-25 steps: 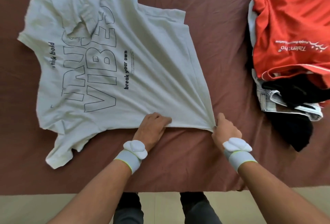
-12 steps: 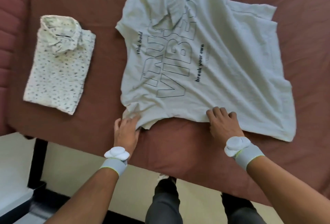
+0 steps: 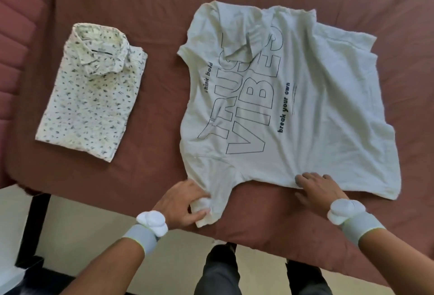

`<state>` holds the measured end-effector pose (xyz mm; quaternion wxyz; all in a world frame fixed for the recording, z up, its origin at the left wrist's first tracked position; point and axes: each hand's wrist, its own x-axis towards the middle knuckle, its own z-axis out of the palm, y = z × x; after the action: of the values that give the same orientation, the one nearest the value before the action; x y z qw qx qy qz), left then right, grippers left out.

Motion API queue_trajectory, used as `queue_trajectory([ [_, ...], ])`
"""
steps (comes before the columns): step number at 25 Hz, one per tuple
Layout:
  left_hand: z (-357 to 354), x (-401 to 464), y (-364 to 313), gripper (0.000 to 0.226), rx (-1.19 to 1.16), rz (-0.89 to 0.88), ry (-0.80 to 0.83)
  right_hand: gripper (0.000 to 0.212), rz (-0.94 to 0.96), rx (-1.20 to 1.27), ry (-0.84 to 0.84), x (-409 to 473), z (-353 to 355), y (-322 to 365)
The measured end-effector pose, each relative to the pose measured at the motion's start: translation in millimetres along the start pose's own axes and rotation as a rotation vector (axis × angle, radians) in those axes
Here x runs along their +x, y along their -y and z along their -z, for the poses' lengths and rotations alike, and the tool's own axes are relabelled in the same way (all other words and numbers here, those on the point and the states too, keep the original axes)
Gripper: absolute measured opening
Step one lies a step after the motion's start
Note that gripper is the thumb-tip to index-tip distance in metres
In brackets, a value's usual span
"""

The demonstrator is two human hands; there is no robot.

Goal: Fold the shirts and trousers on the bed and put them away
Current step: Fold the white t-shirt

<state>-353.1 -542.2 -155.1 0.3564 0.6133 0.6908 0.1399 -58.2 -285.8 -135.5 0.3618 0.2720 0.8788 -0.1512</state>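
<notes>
Now pinching near sleeve (image 3: 206, 210) with left hand (image 3: 180, 207), right hand (image 3: 317, 191) flat, fingers apart, on tee (image 3: 305, 118) hem. Soft, light, floppy; best grabbed at sleeve and shoulder.

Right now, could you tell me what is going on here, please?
A person is spreading a T-shirt flat on the bed to fold it. The left hand grips a sleeve at the near edge; the right hand presses flat on the near edge. A patterned shirt already lies folded to the left.
</notes>
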Motion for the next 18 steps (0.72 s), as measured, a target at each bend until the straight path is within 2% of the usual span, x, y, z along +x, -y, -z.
queue_trajectory([
  [2,8.7,28.8,5.0,0.048,-0.070,0.193,-0.324,0.030,-0.065,0.160,-0.122,4.4,-1.0,-4.4],
  [3,15.5,49.9,5.2,0.057,-0.088,0.348,-0.434,0.033,-0.098,0.207,-0.190,11.2,0.4,-9.8],
  [5,33.8,95.3,1.3,0.082,-0.256,0.706,-0.506,0.044,-0.175,0.241,-0.317,33.8,11.4,-29.9],
  [7,44.6,125.5,0.1,0.091,-0.410,0.930,-0.482,0.059,-0.282,0.270,-0.337,45.0,24.3,-52.7],
  [9,46.6,129.6,3.2,0.064,-0.526,0.914,-0.429,0.064,-0.372,0.284,-0.273,42.9,22.0,-66.9],
  [11,41.0,117.0,5.8,0.031,-0.493,0.874,-0.302,0.062,-0.401,0.244,-0.234,37.1,14.9,-75.9],
  [13,30.8,91.8,8.4,0.022,-0.385,0.909,-0.169,0.058,-0.364,0.182,-0.188,34.3,17.8,-79.2],
  [16,30.4,55.3,-7.1,0.017,-0.284,1.006,0.052,0.045,-0.202,0.187,-0.125,33.1,33.9,-81.6],
  [17,38.4,47.9,-12.7,0.015,-0.270,1.006,0.073,0.042,-0.143,0.216,-0.129,36.6,41.5,-78.3],
  [18,49.1,46.6,-13.0,0.016,-0.251,0.997,0.002,0.040,-0.100,0.262,-0.161,42.0,52.3,-77.8],
])
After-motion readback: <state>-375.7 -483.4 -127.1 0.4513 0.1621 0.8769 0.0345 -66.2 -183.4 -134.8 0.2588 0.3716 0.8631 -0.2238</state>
